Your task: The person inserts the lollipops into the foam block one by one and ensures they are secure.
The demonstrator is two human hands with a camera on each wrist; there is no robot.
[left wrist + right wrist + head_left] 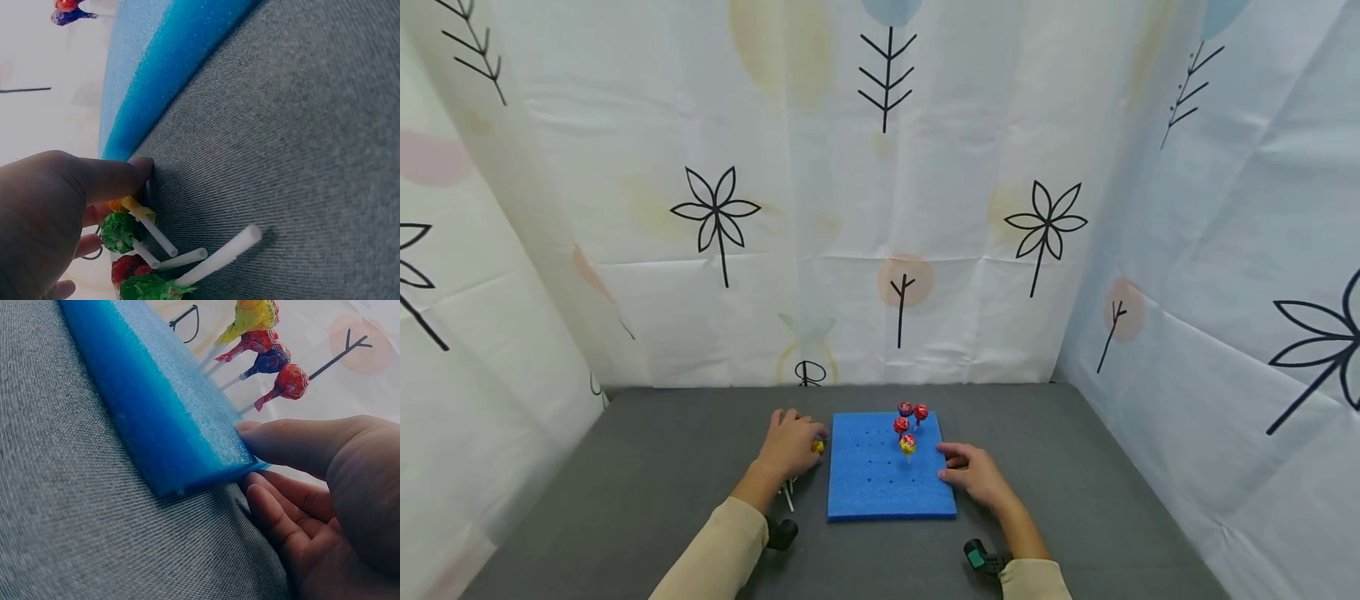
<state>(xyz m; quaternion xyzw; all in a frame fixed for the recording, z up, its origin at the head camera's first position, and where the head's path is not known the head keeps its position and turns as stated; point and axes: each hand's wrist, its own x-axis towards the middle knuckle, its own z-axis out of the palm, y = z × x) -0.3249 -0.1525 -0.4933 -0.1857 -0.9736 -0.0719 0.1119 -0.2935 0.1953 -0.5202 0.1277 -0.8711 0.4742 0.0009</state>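
A blue foam board [880, 500] with rows of small holes lies on the grey table. A yellow-wrapped lollipop [907, 445] and several red or purple-wrapped lollipops [291, 382] stand upright in it. Left of the board, my left hand [790, 444] reaches over loose lollipops. Its thumb and fingers are spread about a yellow lollipop [128, 205], which lies beside green lollipops [117, 232] and a red one [129, 267]; firm contact cannot be made out. My right hand [973, 472] holds the board's right edge, thumb on top and fingers against the side.
The grey table [662, 467] reaches back to a white patterned cloth [820, 208], which also hangs at both sides. Dark wrist devices [782, 533] are worn on both forearms. White lollipop sticks [219, 256] point toward the table's near side.
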